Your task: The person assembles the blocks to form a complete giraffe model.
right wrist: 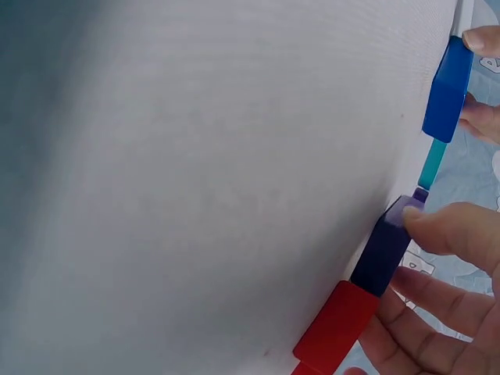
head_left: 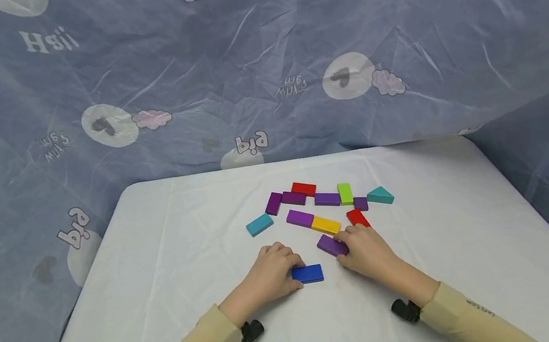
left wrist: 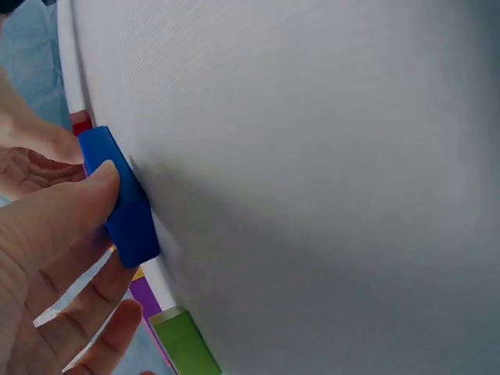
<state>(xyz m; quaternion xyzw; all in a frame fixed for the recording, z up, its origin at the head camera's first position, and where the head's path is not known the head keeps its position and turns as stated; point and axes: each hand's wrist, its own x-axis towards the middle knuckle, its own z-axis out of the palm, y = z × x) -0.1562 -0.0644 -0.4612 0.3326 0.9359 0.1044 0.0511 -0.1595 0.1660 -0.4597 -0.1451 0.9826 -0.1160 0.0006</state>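
Note:
My left hand pinches a blue rectangular block between thumb and fingers, near the front of the group. In the left wrist view the thumb presses the face of this blue block. A purple block is pinched by my right hand, a little farther back and to the right. In the right wrist view the thumb lies on the end of the dark purple block. Beside it is a red block, partly hidden by the right hand in the head view.
Behind the hands, a purple block and a yellow block lie end to end. A teal block is at left. Farther back are a red block, a green block, a teal triangle and several purple ones.

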